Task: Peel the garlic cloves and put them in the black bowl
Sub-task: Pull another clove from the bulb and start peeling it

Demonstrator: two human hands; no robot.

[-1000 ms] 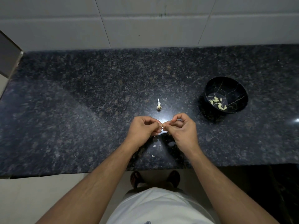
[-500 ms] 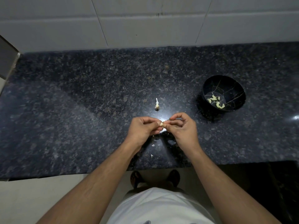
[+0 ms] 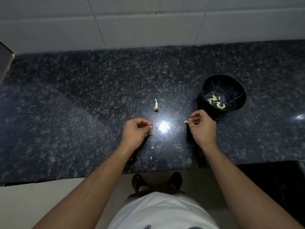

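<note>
**Peeled clove in right grip, bowl not yet reached**

We note the right hand point(image 3: 202, 128) pinching a small pale peeled garlic clove point(image 3: 185, 121) at its fingertips, held above the dark speckled granite bench point(image 3: 82, 100), just near and left of the round glossy black bowl point(image 3: 231, 83). The clove reads smooth and cream-coloured, with no papery skin visible on it, though it is too small to be sure.

The left hand point(image 3: 136, 132) hangs with fingers curled inward. A pale scrap shows at its fingertips, probably skin, but we cannot tell whether that grip is clenched on it or slack.

Progress, as we judge it: the bowl holds several peeled cloves point(image 3: 216, 101) on its floor, so most of the work looks done. The clove in hand has yet to go in. Far of the hands, at centre, lies a stripped garlic stem with its root base point(image 3: 156, 107); whether any clove clings to it we cannot make out. White flakes of skin point(image 3: 152, 147) lie on the bench between the forearms.
</note>
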